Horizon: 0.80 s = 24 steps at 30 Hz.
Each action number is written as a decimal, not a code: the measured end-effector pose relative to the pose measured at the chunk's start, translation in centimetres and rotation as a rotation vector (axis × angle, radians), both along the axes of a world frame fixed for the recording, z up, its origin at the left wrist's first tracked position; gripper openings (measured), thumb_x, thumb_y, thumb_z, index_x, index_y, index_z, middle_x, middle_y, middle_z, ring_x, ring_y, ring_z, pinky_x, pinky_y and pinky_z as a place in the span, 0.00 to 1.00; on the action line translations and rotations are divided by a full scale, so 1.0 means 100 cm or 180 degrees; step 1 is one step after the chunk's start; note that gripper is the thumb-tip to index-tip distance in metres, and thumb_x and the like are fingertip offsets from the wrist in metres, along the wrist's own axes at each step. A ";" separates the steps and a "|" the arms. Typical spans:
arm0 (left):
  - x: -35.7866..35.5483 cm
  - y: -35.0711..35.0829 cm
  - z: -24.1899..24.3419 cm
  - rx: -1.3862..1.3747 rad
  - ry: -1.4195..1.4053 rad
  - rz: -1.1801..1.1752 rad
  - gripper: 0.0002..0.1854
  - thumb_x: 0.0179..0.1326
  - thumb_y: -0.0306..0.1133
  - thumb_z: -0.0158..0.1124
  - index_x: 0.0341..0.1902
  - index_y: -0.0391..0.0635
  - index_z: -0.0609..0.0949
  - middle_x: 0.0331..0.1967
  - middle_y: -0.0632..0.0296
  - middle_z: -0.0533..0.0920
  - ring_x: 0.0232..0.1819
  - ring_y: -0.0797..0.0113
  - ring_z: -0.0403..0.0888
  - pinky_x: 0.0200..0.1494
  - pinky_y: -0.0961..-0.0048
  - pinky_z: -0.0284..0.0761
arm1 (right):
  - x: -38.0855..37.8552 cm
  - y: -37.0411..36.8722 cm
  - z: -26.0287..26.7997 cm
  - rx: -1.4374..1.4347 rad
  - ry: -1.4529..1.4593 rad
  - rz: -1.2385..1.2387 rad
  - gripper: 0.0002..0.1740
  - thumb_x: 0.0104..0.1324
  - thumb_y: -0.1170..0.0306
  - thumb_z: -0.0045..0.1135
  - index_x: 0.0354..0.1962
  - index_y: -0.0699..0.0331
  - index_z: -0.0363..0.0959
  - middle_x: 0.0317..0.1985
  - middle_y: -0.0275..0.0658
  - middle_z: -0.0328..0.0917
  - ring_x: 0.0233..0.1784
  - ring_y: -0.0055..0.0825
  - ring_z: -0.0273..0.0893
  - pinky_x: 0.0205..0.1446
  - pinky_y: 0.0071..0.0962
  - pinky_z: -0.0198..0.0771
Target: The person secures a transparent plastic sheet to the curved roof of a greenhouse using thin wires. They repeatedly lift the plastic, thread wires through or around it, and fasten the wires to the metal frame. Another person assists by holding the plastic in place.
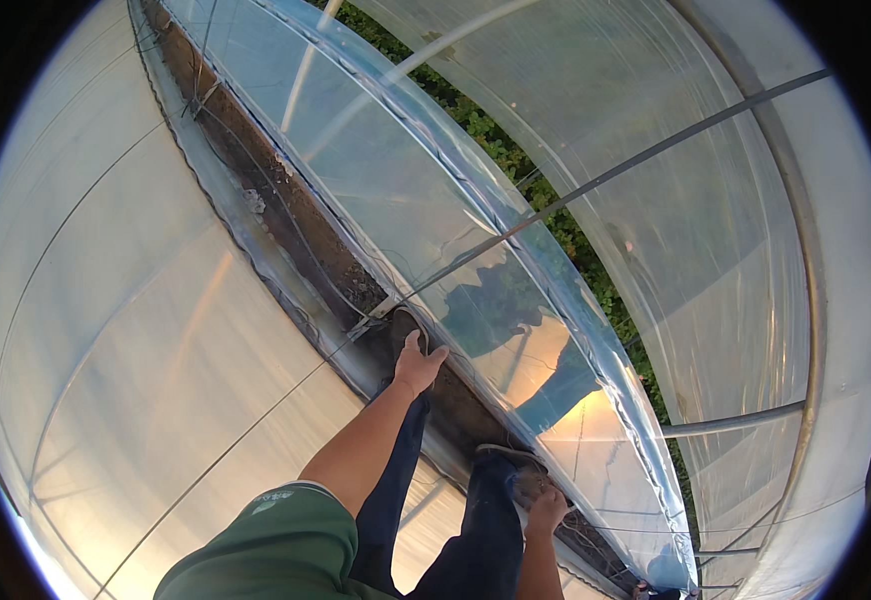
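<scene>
My left hand (417,365) reaches down over one dark shoe (405,330), with thumb and a finger spread and no object visible between them. Its other fingers are hidden. Lower right, my right hand (548,510) is beside the other shoe (531,480), fingers curled by the edge of a brown, dirty gutter (458,405). Whether it grips thin wire or film there cannot be told. Both feet stand in the gutter. Clear plastic film (420,202) runs along the gutter's right side, with a crinkled strip (473,184) along it.
Whitish film (143,300) covers the curved roof at left. A dark metal bar (623,169) crosses the right side, over more film and curved pipes (810,300). Green plants (570,232) show through a gap. Wires meet at a gutter bracket (379,311). Loose debris (254,200) lies along the gutter.
</scene>
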<state>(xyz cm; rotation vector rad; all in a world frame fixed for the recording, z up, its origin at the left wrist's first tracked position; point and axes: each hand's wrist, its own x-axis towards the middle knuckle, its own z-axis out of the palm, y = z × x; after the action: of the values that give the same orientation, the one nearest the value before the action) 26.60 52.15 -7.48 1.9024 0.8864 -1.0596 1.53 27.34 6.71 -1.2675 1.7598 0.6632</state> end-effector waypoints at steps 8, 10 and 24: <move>0.003 0.006 -0.037 -0.1141 0.0082 0.1378 0.41 0.66 0.59 0.52 0.72 0.44 0.56 0.58 0.50 0.74 0.56 0.58 0.74 0.53 0.62 0.72 | -0.014 0.008 -0.024 0.2389 0.1202 0.0588 0.21 0.70 0.57 0.40 0.44 0.66 0.72 0.37 0.49 0.82 0.31 0.36 0.82 0.28 0.33 0.77; 0.014 0.003 -0.037 -0.1849 0.0203 0.2096 0.36 0.67 0.61 0.47 0.66 0.43 0.65 0.47 0.55 0.79 0.49 0.61 0.78 0.50 0.63 0.74 | 0.004 0.007 -0.035 0.2859 0.1614 0.1601 0.20 0.69 0.59 0.42 0.43 0.66 0.73 0.37 0.48 0.82 0.32 0.36 0.82 0.29 0.33 0.77; -0.014 0.065 -0.061 -0.0631 0.0380 0.2024 0.29 0.64 0.60 0.55 0.28 0.43 0.76 0.15 0.67 0.65 0.16 0.70 0.62 0.20 0.69 0.62 | 0.019 0.040 -0.078 0.2281 -0.0255 0.1837 0.18 0.67 0.59 0.55 0.30 0.69 0.74 0.21 0.37 0.75 0.24 0.24 0.76 0.33 0.27 0.74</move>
<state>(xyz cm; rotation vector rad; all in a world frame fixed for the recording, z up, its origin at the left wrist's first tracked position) 25.15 58.64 -13.62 1.2668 1.2884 -0.8298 3.43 31.32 -1.10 -1.2371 0.9175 1.3945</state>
